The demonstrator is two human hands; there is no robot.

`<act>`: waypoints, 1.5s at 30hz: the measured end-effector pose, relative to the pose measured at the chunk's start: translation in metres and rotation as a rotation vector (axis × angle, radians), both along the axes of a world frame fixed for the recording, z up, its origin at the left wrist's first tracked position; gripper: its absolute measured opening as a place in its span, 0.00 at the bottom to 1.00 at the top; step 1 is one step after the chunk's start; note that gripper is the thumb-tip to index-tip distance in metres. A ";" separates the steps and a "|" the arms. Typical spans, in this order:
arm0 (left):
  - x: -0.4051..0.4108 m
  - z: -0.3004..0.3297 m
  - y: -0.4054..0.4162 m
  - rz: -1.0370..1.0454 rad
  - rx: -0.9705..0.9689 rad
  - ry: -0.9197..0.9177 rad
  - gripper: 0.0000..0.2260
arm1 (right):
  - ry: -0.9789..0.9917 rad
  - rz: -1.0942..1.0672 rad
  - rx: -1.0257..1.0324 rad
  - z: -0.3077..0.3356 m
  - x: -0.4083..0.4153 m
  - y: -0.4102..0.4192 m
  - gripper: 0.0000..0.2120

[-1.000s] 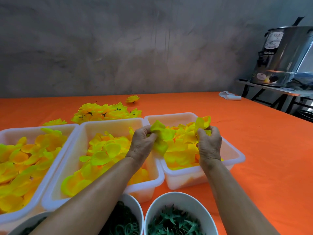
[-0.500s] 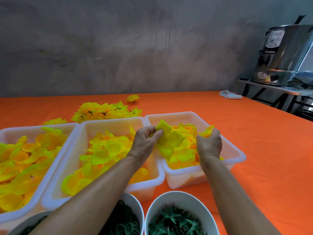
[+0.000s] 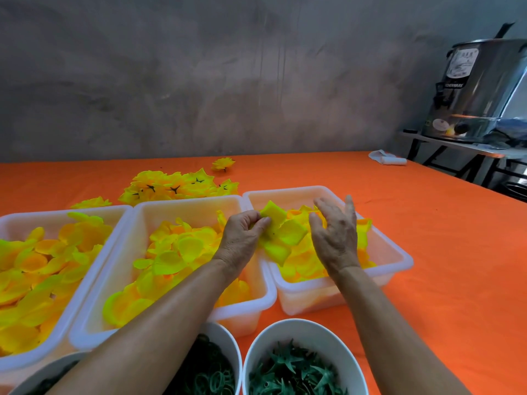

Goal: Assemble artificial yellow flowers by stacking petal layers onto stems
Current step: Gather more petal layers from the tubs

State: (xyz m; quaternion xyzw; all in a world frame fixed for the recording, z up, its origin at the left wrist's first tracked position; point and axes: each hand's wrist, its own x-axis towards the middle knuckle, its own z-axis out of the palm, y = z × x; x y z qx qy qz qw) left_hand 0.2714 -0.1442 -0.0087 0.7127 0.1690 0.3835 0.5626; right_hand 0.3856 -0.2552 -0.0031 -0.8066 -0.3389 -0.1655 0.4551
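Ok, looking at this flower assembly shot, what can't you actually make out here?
- Head view: whether the petal layer pinched by the left hand sits on a stem; the hand and petals hide it.
- Left bowl: its contents are mostly covered by the left forearm and cut by the bottom edge.
- Steel urn: label text too small, right side cropped.

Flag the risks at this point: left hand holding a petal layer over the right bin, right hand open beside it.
1. The left hand pinches the petal layer only at its edge, so it could slip back into the right bin.
2. The layer's lobes overlap the loose petals below; lifting may drag extras along.
3. The right hand is open and holds nothing, so the floppy layer has no second support.
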 end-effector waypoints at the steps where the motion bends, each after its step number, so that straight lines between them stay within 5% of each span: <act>1: 0.000 0.000 0.000 -0.002 -0.002 -0.001 0.07 | 0.069 0.053 0.065 0.001 0.000 0.000 0.15; 9: -0.003 0.002 -0.002 -0.066 -0.086 -0.049 0.04 | 0.183 0.363 0.143 0.001 -0.010 -0.002 0.07; 13: -0.006 0.004 -0.004 -0.093 -0.089 -0.011 0.06 | 0.343 0.294 0.299 0.000 -0.001 -0.003 0.03; 20: -0.006 0.007 -0.005 -0.031 -0.127 0.020 0.07 | 0.380 0.183 0.225 -0.005 0.001 -0.003 0.04; 27: -0.010 0.017 -0.006 0.025 -0.043 0.126 0.05 | 0.330 0.116 0.110 -0.002 -0.002 -0.004 0.09; 37: -0.054 0.052 -0.008 0.114 0.335 0.318 0.07 | 0.131 0.049 -0.444 0.003 -0.006 0.000 0.19; 45: -0.116 0.067 -0.003 0.184 0.414 0.408 0.07 | -0.122 0.122 -0.279 0.022 -0.043 -0.007 0.09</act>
